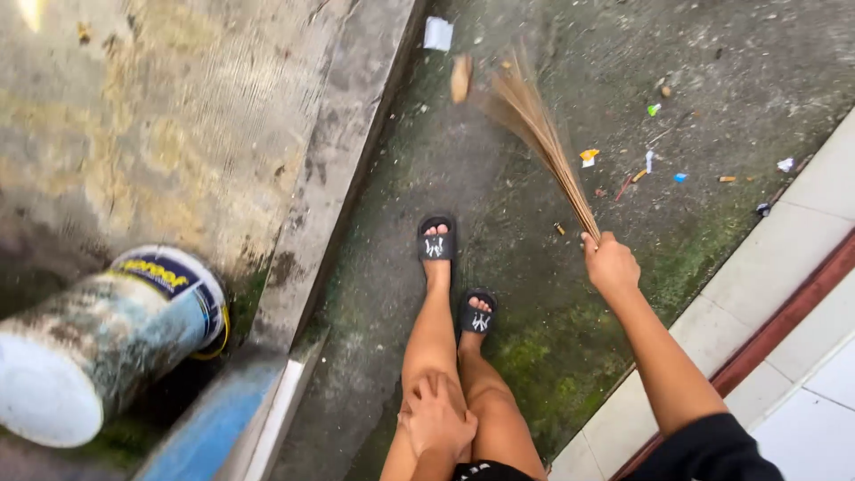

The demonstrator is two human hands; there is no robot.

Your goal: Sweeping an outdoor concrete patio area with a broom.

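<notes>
Right hand (pixel 611 264) clenched on bound end of stick broom (pixel 540 134); bundle light, springy, tips fan and blur. Hold stays best at tight base. Left hand (pixel 438 417) released, resting flat on knee.

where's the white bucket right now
In the head view the white bucket lies on its side at lower left, beside the concrete ledge, across from the left hand on the knee.
</notes>
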